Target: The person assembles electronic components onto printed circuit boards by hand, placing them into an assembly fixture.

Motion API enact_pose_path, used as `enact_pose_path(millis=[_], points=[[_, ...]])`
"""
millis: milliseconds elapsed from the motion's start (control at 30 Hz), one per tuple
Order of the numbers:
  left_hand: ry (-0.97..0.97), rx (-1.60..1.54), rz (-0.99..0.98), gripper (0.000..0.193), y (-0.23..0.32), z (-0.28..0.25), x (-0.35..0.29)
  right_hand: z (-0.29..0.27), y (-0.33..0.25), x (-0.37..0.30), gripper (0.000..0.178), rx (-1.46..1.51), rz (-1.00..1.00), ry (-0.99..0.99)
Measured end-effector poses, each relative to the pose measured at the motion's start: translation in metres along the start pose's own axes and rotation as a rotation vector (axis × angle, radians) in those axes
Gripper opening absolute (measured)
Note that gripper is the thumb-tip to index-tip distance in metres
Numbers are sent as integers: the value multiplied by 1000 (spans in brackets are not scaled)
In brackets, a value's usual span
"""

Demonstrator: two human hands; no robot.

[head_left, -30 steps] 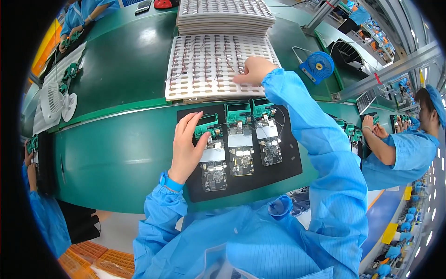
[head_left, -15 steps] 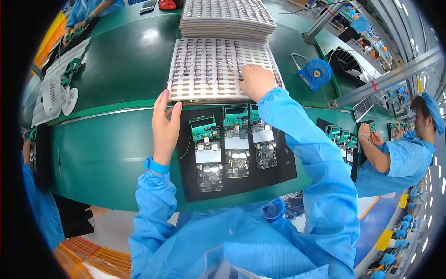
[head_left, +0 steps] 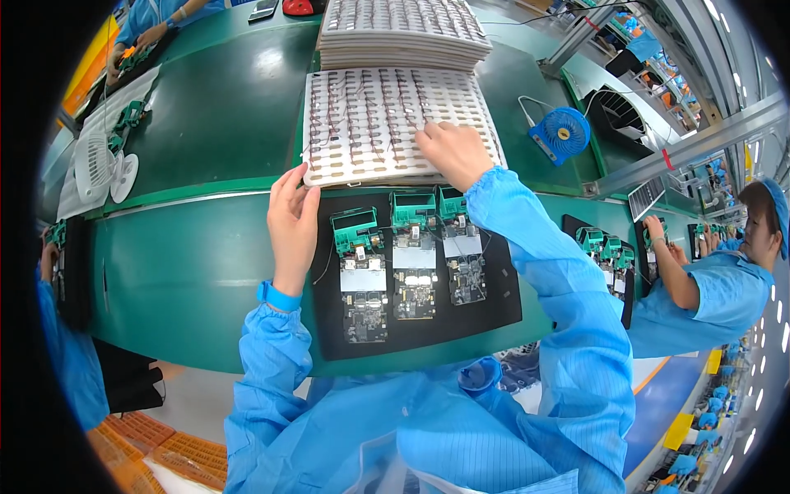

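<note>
Right hand (head_left: 451, 152) rests fingertips down, ungripped, on the white tray (head_left: 362, 156) beyond the black mat (head_left: 494, 300). Left hand (head_left: 292, 218), open, touches its near-left corner. Tray likely light, flexible; support both edges.

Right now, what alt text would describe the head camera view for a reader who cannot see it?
A person in a blue smock rests the right hand on a white tray of small wired parts and touches its near left corner with the left hand. Below lies a black mat holding three green-topped circuit boards on a green workbench.
</note>
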State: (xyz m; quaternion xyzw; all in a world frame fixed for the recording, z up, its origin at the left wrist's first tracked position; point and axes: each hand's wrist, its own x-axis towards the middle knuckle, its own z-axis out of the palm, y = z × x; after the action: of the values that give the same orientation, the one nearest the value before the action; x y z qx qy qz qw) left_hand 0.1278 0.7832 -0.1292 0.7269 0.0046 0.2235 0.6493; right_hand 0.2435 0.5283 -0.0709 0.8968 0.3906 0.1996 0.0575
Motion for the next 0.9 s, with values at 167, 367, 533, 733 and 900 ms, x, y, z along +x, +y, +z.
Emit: enact_pose_path(millis=[167,367,533,733,900], points=[[1,0,5,31,-5,-5,8,3,12,4,13,94,25,77],[20,32,20,31,-7,-3,10,-4,15,1,8,0,-118,28],[22,100,26,30,-7,-5,12,0,15,14,7,-43,-237,-17],[29,147,12,29,-4,-1,13,9,29,7,12,740,415,199],[36,245,12,28,10,-3,10,-26,16,-13,21,1521,812,295]])
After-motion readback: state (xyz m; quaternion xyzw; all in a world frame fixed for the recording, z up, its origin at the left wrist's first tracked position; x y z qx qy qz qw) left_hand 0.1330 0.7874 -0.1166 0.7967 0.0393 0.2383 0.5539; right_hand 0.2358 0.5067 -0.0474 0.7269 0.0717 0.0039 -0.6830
